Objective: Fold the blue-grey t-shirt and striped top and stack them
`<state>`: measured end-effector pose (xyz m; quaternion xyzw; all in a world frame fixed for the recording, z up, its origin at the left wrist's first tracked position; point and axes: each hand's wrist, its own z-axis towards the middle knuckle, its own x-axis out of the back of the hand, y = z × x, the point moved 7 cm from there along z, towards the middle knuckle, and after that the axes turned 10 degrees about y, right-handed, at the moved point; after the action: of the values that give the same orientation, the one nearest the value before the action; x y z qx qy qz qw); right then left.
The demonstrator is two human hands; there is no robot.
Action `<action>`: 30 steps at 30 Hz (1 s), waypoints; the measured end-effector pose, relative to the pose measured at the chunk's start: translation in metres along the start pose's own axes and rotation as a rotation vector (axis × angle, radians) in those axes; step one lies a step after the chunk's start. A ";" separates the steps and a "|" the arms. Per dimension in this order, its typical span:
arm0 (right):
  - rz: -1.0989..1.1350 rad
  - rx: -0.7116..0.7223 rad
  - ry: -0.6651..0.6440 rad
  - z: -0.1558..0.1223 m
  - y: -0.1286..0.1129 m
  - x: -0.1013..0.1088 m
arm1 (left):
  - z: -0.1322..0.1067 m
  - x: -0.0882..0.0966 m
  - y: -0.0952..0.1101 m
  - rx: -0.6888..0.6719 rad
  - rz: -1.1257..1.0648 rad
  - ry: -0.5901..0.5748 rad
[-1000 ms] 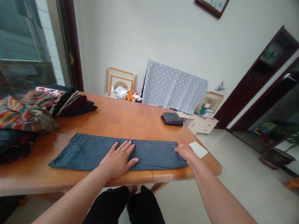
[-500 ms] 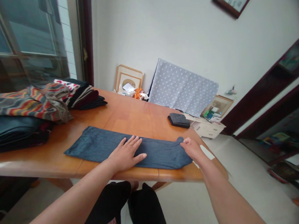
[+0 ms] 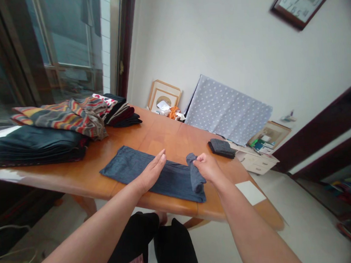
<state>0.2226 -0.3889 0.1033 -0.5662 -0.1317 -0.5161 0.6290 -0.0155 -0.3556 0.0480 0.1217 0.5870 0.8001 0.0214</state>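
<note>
- Head view: the hands are apart, with the folded blue-grey cloth (image 3: 136, 171) lying flat on the wooden table (image 3: 164, 136) beneath and between them.
- Left hand (image 3: 151, 173): open, turned edge-on over the cloth, gripping nothing.
- Right hand (image 3: 206, 167): pinches the cloth's rolled end (image 3: 195, 172).
- A small dark folded cloth (image 3: 221, 148) lies beyond the right hand.

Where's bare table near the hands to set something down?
Widest patch: bare wood between the blue-grey cloth and the far edge, right of the striped pile. Smaller: right of the right hand, between the small dark folded bundle and the white sheet. Crowded: the left end, under the stacked dark clothes.
</note>
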 end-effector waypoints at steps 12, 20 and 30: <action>0.162 -0.037 -0.228 -0.036 -0.032 -0.071 | 0.003 0.000 -0.008 0.005 -0.024 0.021; 0.206 -0.090 -0.129 -0.028 -0.011 -0.050 | 0.000 0.002 -0.003 0.002 -0.005 0.039; -0.134 0.499 -0.265 -0.068 -0.029 -0.070 | 0.004 -0.002 -0.010 -0.025 0.000 0.050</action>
<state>0.1399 -0.4066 0.0452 -0.4463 -0.3725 -0.4296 0.6910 -0.0141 -0.3489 0.0394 0.1014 0.5773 0.8102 0.0084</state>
